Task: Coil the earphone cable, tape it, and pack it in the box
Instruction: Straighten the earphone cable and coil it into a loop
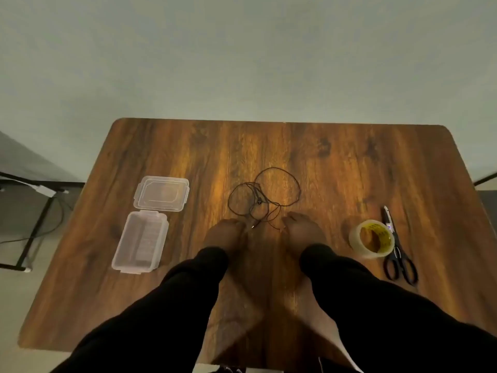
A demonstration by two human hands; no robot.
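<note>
Two bare hands, palms down on a wooden table (336, 168), black sleeves behind them, seen from above.

Left hand (224, 236): fingertips curled at the near end of a thin dark earphone cable (269, 189), right beside the metal plug (253, 226). Pinched on the cable or merely touching it: cannot tell, too blurred and dim.

Right hand (302, 232): fingertips at a loose strand end on the near right of the tangle. Same doubt about any grip.

Cable just beyond both sets of fingertips, toward the far edge of the table, lying in loose uneven loops: a wide loop far and right, a smaller one left, strands crossing in the middle around a small dark earbud (259, 202). No tidy coil yet; no single long axis, only a sprawl somewhat wider than deep. Both hands about equally near, left at the plug end, right at the other near strand.

Further left, well apart from the cable: a clear plastic box (139, 242), open, with its clear lid (161, 193) flat on the table just past it.

Further right, well apart: a roll of clear tape (372, 239) with a yellow core, and black-handled scissors (398, 254) touching or just beside it, blades pointing away.

Likely step in hand: gathering the near ends to begin winding. Taping and packing not yet begun.
</note>
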